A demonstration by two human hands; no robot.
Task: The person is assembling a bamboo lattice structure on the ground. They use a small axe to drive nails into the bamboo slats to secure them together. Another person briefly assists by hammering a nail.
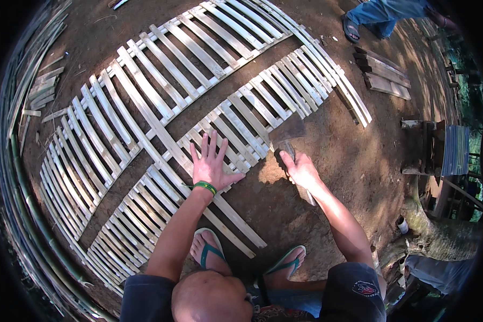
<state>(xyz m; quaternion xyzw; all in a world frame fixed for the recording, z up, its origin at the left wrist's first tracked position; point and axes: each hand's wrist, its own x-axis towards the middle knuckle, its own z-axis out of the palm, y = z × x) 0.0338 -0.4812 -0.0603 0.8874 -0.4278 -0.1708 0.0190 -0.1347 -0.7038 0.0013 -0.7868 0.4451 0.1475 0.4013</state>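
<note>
A large frame of split bamboo slats point(196, 51) lies on the ground, with pale strips fixed across long rails. My left hand point(212, 166) is spread flat with fingers apart on the slats of its nearer section. Beside it, my right hand point(302, 170) is closed around the handle of a hatchet-like tool. The broad dark metal head of that hatchet point(287, 134) is just past the frame's near edge; I cannot tell whether it touches a slat. Two long rails point(236, 220) stick out from the frame toward my feet.
Long bamboo poles point(24, 177) line the left side, with cut pieces point(44, 88) near them. Several boards point(383, 75) lie at the upper right, below a person's sandalled foot point(351, 28). A wooden structure point(424, 147) and a tree trunk point(440, 236) stand at the right.
</note>
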